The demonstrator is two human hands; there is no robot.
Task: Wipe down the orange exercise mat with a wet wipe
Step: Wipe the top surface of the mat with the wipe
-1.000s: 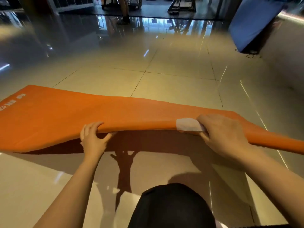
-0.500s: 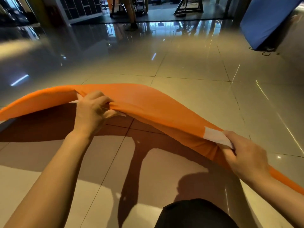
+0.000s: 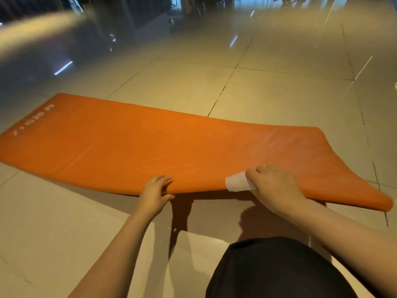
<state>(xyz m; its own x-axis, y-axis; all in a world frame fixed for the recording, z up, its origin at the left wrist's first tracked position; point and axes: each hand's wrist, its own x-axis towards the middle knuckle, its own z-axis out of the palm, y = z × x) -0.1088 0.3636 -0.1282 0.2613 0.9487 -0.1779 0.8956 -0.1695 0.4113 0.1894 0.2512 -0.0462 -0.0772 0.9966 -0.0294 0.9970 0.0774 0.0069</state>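
**Mat turned over and coming down flat**

Half a second ago the mat [image 3: 150, 145] was lifted and twisted in the air; now most of it lies spread on the tiled floor [image 3: 268, 91], printed end far left. Only the near edge and right corner remain raised, casting a shadow. That suggests a fresh face is up, ready for wiping.

The left hand [image 3: 155, 191] pinches the near edge, fingers curled over the top, thumb beneath. The right hand [image 3: 272, 188] grips the same edge with the wipe [image 3: 237, 181] pressed under its fingers.

The mat looks soft, thin and foamy, bending easily. The wipe is a small, white, limp sheet. The floor is glossy.
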